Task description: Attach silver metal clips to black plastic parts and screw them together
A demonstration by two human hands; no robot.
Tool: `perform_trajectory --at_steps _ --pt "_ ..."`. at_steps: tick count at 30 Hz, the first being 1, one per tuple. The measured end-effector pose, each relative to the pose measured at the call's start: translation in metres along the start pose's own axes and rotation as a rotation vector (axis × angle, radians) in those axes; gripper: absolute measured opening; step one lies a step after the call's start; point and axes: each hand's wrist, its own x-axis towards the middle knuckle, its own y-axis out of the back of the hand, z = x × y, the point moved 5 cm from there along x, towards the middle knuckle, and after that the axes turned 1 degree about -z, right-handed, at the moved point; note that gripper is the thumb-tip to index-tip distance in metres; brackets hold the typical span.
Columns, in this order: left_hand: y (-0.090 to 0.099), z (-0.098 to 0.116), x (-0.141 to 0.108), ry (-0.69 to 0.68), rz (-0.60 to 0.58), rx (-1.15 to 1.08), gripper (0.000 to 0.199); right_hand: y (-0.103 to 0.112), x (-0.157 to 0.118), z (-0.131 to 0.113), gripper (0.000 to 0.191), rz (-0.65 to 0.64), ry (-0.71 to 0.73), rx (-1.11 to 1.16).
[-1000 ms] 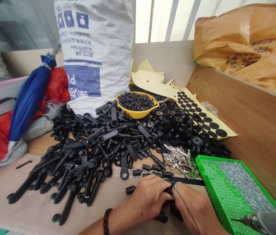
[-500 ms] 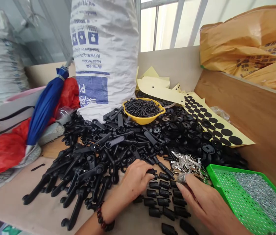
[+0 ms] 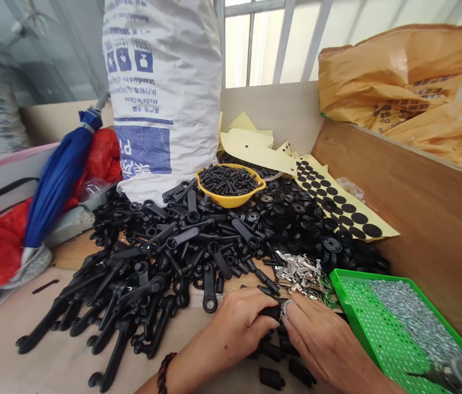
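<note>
My left hand pinches a short black cylinder between thumb and fingers, just above rows of similar black cylinders. Close against it, my right hand has its fingers pressed together at the cylinder's right end, and what they hold is too small to make out. A wrapped fingertip shows on the right hand. Small silver metal clips lie in a pile just beyond the hands. Black crank-shaped arms are heaped to the left.
A green tray of small metal pieces stands at right, a tool tip over its near corner. Behind are a yellow bowl of black screws, black discs, sticker sheets and a white sack. A blue umbrella leans left.
Both hands have come together over the cylinders, with a black cylinder now between them. A black crank arm now lies beyond my left hand. The view has shifted slightly, and a tool shows at lower right.
</note>
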Motion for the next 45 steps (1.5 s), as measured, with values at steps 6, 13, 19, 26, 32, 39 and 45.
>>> perform_trajectory --at_steps 6,13,19,26,32,39,45 --pt "-0.006 0.006 -0.001 -0.033 -0.053 -0.008 0.017 0.009 -0.001 -0.003 0.025 0.036 0.037 -0.034" --pt "-0.012 0.012 -0.002 -0.161 0.026 0.02 0.021 0.002 -0.012 0.001 0.028 0.084 -0.108 0.247" --pt "-0.015 0.014 -0.005 -0.223 0.057 0.036 0.027 -0.014 -0.029 0.007 0.029 0.064 -0.337 0.502" --pt "-0.014 0.009 -0.004 -0.11 0.002 -0.097 0.025 -0.011 -0.026 0.003 0.032 0.014 -0.266 0.493" --pt "-0.021 0.009 -0.012 -0.157 0.079 -0.057 0.027 -0.006 -0.02 -0.001 0.033 0.0 -0.252 0.486" --pt "-0.023 0.007 -0.016 -0.115 0.133 -0.021 0.022 -0.007 -0.016 -0.003 0.03 0.023 -0.24 0.446" --pt "-0.011 0.008 -0.009 -0.014 0.136 -0.159 0.018 -0.001 -0.009 -0.003 0.026 0.048 -0.26 0.454"
